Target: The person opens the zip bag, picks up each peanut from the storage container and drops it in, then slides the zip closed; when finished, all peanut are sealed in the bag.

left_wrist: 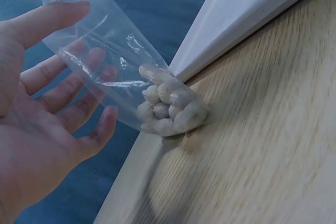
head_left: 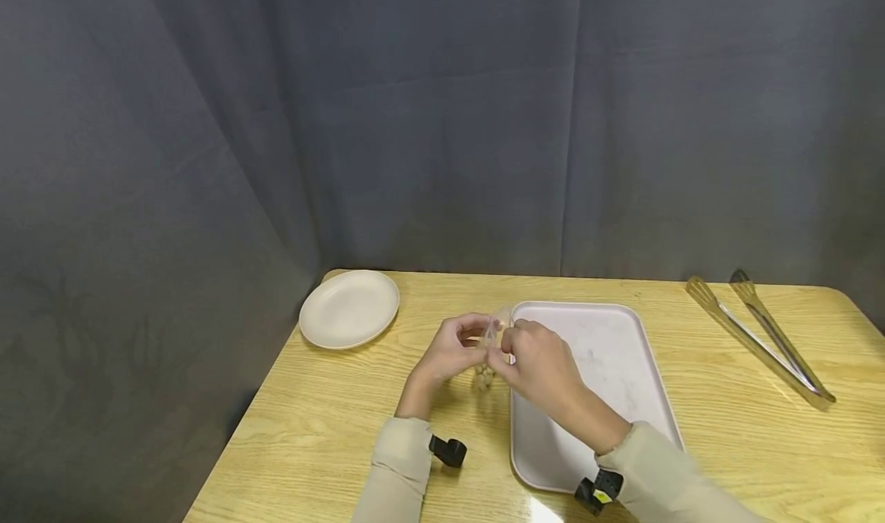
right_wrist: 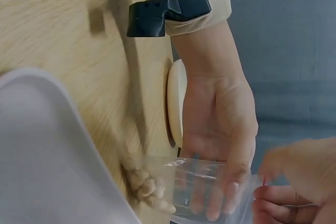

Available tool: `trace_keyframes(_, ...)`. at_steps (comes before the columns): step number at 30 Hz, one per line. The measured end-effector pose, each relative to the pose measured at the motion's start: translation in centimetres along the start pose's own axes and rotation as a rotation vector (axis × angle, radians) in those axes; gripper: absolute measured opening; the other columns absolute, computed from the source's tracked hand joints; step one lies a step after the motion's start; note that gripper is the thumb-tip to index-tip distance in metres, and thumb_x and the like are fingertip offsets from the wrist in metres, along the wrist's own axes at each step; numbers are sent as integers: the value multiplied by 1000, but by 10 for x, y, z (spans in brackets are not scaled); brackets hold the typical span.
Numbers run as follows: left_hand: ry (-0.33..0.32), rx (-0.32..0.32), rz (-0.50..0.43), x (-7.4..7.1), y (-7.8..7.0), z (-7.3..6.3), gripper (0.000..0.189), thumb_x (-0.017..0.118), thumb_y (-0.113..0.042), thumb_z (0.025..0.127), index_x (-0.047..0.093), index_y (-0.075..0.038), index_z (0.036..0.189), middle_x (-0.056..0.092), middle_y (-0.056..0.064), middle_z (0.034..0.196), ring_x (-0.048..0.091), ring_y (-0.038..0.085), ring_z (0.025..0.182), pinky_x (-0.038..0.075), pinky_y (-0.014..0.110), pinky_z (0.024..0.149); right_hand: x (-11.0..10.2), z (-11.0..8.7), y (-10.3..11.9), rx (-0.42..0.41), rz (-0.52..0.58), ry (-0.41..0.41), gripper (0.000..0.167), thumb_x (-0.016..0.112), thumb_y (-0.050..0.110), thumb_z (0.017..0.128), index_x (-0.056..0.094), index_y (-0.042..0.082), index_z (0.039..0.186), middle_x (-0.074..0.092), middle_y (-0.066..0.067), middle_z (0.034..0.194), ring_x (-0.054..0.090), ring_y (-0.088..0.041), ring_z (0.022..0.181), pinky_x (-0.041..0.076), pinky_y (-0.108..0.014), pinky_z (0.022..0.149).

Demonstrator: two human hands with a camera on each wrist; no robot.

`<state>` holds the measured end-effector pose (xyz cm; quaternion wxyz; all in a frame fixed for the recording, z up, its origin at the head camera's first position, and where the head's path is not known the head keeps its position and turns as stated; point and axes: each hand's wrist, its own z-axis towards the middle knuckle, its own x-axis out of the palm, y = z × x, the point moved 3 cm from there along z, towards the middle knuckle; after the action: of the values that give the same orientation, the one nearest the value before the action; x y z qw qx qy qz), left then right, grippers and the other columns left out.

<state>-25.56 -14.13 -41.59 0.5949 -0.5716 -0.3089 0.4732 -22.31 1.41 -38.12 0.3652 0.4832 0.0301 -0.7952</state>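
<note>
A clear plastic bag [left_wrist: 123,38] with a red line by its mouth hangs between both hands. Several pale tan pieces, seemingly peanuts in their shells [left_wrist: 170,106], lie bunched at its bottom, low over the table. My left hand [head_left: 448,352] holds the bag from the left, thumb in front and fingers spread behind the film. At the top edge, my right hand [head_left: 542,360] pinches the bag's mouth with curled fingers. In the right wrist view the peanuts [right_wrist: 147,184] show beside the tray's edge.
The pale rectangular tray [head_left: 608,362] lies under my right forearm. A round cream plate [head_left: 349,308] stands at the table's back left. Metal tongs [head_left: 767,342] rest spread apart at the right. A dark curtain [head_left: 442,124] hangs behind the wooden table [head_left: 311,431].
</note>
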Motion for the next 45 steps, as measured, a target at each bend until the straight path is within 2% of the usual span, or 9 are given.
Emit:
trace_keyframes(5, -53, 5, 16, 0, -1, 2, 44, 73, -1, 84, 60, 7, 125, 62, 22, 121, 56, 35, 114, 43, 53, 101, -8, 3, -1, 0, 20, -41, 28, 69, 2, 79, 54, 13, 58, 48, 2, 63, 41, -11, 56, 39, -26, 47)
trace_keyframes(11, -78, 39, 15, 0, -10, 4, 59, 75, -5, 87, 49, 6, 139, 60, 26, 126, 55, 41, 118, 40, 57, 102, -38, 10, -5, -77, 3, -128, 10, 70, -4, 85, 66, 1, 78, 56, -5, 73, 51, -18, 63, 45, -31, 53)
trace_keyframes(15, -157, 142, -2, -1, -7, 11, 47, 66, -4, 95, 52, 4, 139, 64, 22, 121, 60, 32, 113, 48, 45, 97, -65, 11, -8, -127, 18, -202, 11, 70, -9, 84, 65, 0, 83, 56, -6, 76, 51, -19, 65, 45, -31, 54)
trace_keyframes(19, -221, 296, -81, 6, -28, 8, 28, 59, -2, 99, 62, 8, 125, 68, 19, 113, 64, 21, 106, 51, 34, 92, -89, 4, -17, -126, 71, -250, 15, 70, -11, 84, 65, 2, 83, 57, -4, 77, 49, -16, 65, 42, -31, 54)
trace_keyframes(23, -211, 385, -119, 13, -46, 3, 22, 59, 0, 98, 63, 10, 117, 68, 16, 103, 64, 17, 97, 51, 31, 89, -103, -5, -26, -114, 136, -259, 19, 70, -14, 83, 65, 5, 83, 58, -1, 78, 47, -12, 66, 40, -28, 56)
trace_keyframes(31, -197, 406, 28, 29, -59, 1, 9, 65, 6, 92, 71, 10, 97, 69, 23, 87, 63, 14, 81, 50, 30, 78, -114, -22, -38, -104, 201, -245, 18, 70, -10, 85, 65, 7, 84, 57, 3, 79, 45, -8, 66, 36, -20, 57)
trace_keyframes(35, -191, 421, 135, 35, -66, 0, 9, 65, 0, 94, 71, 7, 95, 70, 17, 84, 61, 15, 79, 50, 30, 77, -120, -27, -41, -96, 200, -239, 17, 70, -9, 86, 65, 8, 85, 55, 4, 79, 43, -8, 64, 35, -20, 56)
trace_keyframes(39, -201, 471, 263, 41, -76, -3, 9, 65, -6, 96, 70, 1, 93, 66, 8, 79, 57, 16, 76, 48, 29, 75, -127, -30, -44, -93, 195, -242, 18, 71, -8, 86, 65, 9, 85, 55, 6, 79, 43, -7, 65, 34, -18, 56)
trace_keyframes(45, -176, 514, 332, 49, -82, -8, 7, 63, -6, 97, 68, -2, 92, 60, 4, 76, 54, 16, 74, 47, 29, 73, -132, -35, -46, -93, 204, -221, 18, 73, -7, 84, 67, 11, 86, 58, 7, 82, 50, -8, 72, 39, -19, 64)
